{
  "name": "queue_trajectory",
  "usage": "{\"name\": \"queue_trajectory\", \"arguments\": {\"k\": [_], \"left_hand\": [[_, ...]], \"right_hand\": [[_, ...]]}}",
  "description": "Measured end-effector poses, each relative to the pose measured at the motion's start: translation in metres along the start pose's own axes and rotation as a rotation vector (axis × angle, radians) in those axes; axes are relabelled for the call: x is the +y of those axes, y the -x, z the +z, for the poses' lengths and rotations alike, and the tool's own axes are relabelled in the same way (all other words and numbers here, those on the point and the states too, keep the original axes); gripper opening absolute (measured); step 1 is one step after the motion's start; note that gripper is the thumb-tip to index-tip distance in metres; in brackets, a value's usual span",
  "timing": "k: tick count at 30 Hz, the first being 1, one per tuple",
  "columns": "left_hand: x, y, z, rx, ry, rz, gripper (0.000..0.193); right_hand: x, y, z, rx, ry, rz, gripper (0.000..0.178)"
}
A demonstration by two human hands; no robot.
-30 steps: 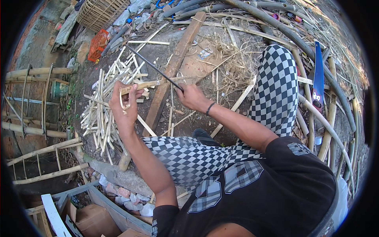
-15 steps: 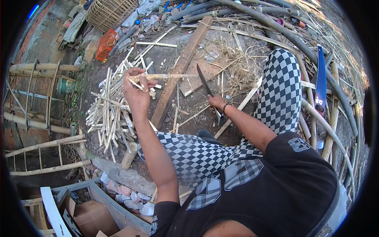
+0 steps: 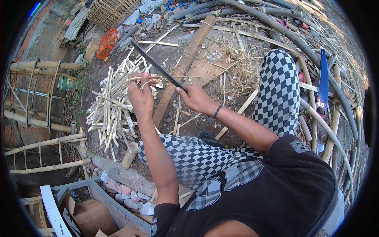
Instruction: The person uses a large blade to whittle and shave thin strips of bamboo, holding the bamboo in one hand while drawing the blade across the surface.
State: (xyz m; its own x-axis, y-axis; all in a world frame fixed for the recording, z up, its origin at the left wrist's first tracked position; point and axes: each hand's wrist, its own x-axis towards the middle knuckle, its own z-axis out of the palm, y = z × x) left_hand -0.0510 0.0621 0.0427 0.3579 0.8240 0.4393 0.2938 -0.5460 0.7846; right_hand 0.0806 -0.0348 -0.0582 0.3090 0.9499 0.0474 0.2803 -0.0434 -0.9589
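My left hand [image 3: 141, 94] is closed round a thin split bamboo strip [image 3: 154, 78] that points to the right. A long-bladed knife [image 3: 154, 64] is in my right hand [image 3: 195, 98], its dark blade slanting up and left across the strip. Whether the edge touches the strip, I cannot tell. Beneath both hands runs a brown wooden beam [image 3: 200, 36], lying at a slant on the ground. Beside my left hand spreads a loose heap of pale bamboo strips [image 3: 108, 114].
Curly shavings [image 3: 239, 77] lie beyond the beam beside a flat board [image 3: 211, 68]. A blue-bladed saw [image 3: 323, 79] rests at the right among bamboo poles [image 3: 333, 136]. At the far left are an orange crate [image 3: 106, 42] and a woven basket [image 3: 111, 12]. Cardboard boxes [image 3: 94, 215] stand near left.
My right hand has moved up and left, and the knife has swung leftward over the strip. My left hand has shifted slightly right and nearer, still gripping the bamboo strip.
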Motion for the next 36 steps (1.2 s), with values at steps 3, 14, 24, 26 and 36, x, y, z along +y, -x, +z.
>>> {"name": "queue_trajectory", "arguments": {"k": [3,14,24,26,36], "left_hand": [[-0.001,0.001,0.003,0.028,-0.084,-0.003,0.017],[-0.004,0.008,0.004,0.115,-0.253,0.036,0.020],[-0.019,0.004,0.004,0.156,-0.017,-0.048,0.025],[-0.026,0.004,0.000,0.151,0.000,-0.050,0.025],[-0.042,0.002,-0.008,0.142,0.031,-0.068,0.021]], "right_hand": [[-0.019,0.008,-0.001,0.008,0.038,-0.093,0.038],[-0.008,0.002,0.011,0.004,0.109,-0.073,0.030],[-0.001,-0.007,0.012,0.045,0.183,-0.029,0.030],[0.007,-0.011,0.018,0.001,0.181,0.007,0.029],[0.063,-0.030,0.018,-0.046,0.287,0.172,0.032]]}}
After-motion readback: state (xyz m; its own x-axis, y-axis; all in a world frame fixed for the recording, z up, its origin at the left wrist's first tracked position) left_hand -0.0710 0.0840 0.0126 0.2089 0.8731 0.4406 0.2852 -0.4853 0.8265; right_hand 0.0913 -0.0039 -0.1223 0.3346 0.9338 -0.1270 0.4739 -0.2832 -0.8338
